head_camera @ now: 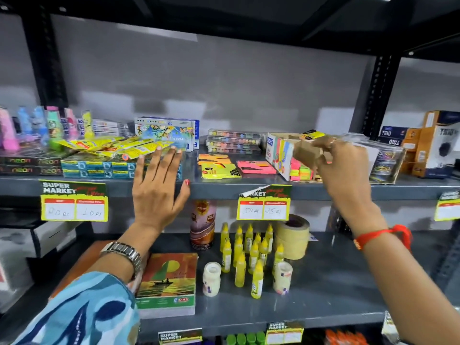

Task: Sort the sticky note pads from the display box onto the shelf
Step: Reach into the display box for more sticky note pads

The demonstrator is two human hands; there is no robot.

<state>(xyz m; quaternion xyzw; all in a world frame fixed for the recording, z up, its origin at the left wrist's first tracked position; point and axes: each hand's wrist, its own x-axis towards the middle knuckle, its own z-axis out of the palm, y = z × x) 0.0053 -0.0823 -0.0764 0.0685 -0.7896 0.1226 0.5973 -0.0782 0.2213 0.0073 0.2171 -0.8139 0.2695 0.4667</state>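
Above the tilted cardboard display box (pixel 280 155), right hand (pixel 344 168) fingers (pixel 317 143) pinch a light, stiff yellow sticky note pad (pixel 312 134) by its edges; left hand (pixel 159 188) fingers spread, empty

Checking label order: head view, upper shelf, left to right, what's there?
Neon boxes → left hand → oil pastels box → yellow pad → pink pad → display box → right hand → Trio boxes.
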